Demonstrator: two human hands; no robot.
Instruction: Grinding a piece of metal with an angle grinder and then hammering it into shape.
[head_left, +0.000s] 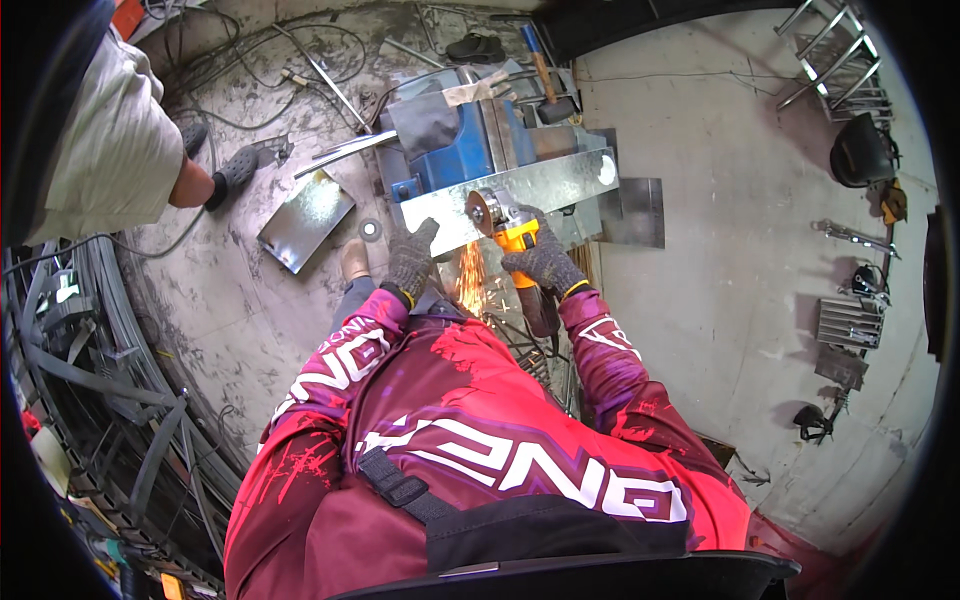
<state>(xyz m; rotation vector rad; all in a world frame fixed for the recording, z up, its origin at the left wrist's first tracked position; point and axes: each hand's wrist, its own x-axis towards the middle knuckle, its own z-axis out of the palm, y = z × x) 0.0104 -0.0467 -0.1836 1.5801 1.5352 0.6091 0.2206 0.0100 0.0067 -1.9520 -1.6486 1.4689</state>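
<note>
A grey work glove covers my right hand point(545, 258), which is wrapped round a yellow and black angle grinder point(515, 240). Its disc point(483, 213) meets the front edge of a long shiny metal strip point(555, 183), and orange sparks point(470, 280) stream down toward me. My left hand point(410, 262), gloved too, grips the strip's left end, with the thumb side near the edge. Behind the strip stands a blue bench vise point(440, 165); whether its jaws hold the strip is hidden.
A hammer point(540, 65) lies beyond the vise. On the floor at left is a shiny metal sheet point(305, 222), beside a small disc point(370, 230). Another person's dark-gloved hand point(235, 178) is at upper left. Metal strips point(110, 330) are piled far left; tools hang at right.
</note>
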